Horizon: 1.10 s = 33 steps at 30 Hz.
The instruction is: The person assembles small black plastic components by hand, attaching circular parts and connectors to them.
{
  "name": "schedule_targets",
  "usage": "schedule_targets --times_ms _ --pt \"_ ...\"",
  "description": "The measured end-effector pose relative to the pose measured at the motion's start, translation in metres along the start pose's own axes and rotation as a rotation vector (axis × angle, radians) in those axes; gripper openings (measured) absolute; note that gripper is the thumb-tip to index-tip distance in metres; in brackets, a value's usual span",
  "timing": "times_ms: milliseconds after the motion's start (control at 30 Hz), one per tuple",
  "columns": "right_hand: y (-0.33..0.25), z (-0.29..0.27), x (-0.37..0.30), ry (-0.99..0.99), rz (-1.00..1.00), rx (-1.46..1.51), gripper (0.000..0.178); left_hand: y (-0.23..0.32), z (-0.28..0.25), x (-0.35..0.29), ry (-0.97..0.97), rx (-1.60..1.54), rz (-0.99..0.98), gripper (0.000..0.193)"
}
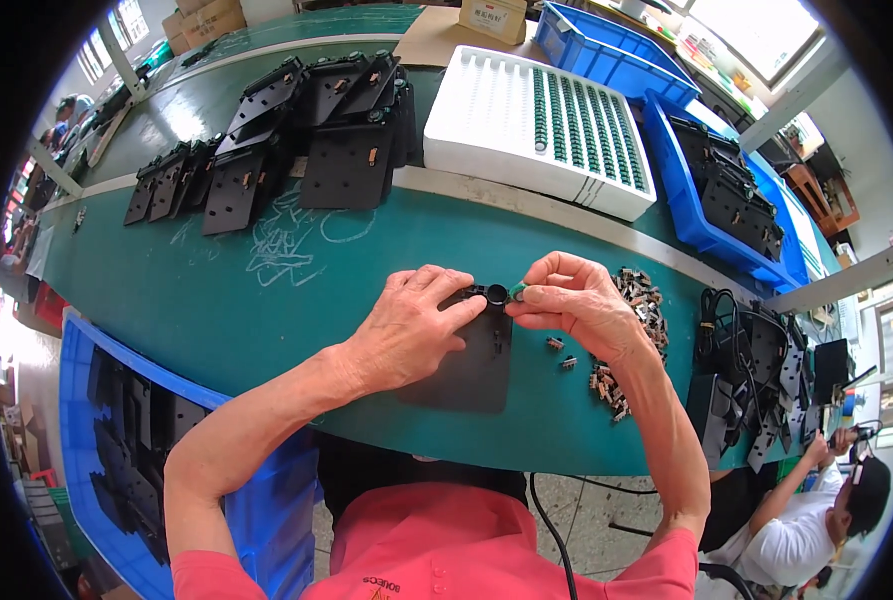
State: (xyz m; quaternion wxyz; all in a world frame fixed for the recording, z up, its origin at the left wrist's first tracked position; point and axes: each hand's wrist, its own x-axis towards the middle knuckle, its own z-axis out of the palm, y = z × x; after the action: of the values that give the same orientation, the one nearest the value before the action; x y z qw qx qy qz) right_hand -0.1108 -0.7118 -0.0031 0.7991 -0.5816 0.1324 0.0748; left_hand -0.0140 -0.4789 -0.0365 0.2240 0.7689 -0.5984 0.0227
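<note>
A flat black plate (pixel 458 382) lies on the green tabletop in front of me, with a round black fitting (pixel 497 295) at its far right corner. My left hand (pixel 413 322) grips the plate's far edge, index finger against the fitting. Just right of the fitting, my right hand (pixel 578 303) pinches a small green part (pixel 517 291), mostly covered by the fingertips. Beside that hand spreads a heap of small metal-and-black components (pixel 638 300), with a couple of loose ones (pixel 555 343) nearer the plate.
Beyond my hands stands a white foam tray (pixel 526 170) holding rows of green parts. Stacked black plates (pixel 341 180) sit far left. Blue crates (pixel 711 232) stand at right and lower left, holding black plates. Cables and black parts (pixel 756 350) lie right, near another person (pixel 796 535).
</note>
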Motion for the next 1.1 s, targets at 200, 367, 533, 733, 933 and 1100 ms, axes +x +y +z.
schedule_targets --times_ms 200,367,533,733,933,1100 --pt "0.000 0.002 -0.001 0.018 -0.008 -0.090 0.020 0.000 0.000 -0.001 0.004 0.010 0.006 0.052" --pt "0.003 0.001 0.001 0.023 -0.009 -0.114 0.021 0.000 0.000 0.000 0.015 0.013 0.016 0.053" --pt "0.007 0.003 0.003 0.057 -0.053 -0.225 0.024 0.002 -0.003 0.001 -0.007 -0.013 -0.006 0.056" --pt "0.004 0.008 0.001 0.142 -0.088 -0.354 0.023 0.002 -0.002 0.000 0.001 -0.001 -0.001 0.056" --pt "0.006 0.008 0.002 0.122 -0.139 -0.428 0.021 0.002 -0.001 -0.001 0.002 -0.008 -0.005 0.056" --pt "0.000 0.019 -0.001 0.230 -0.078 -0.600 0.019 0.002 0.000 -0.001 0.005 0.001 -0.003 0.056"
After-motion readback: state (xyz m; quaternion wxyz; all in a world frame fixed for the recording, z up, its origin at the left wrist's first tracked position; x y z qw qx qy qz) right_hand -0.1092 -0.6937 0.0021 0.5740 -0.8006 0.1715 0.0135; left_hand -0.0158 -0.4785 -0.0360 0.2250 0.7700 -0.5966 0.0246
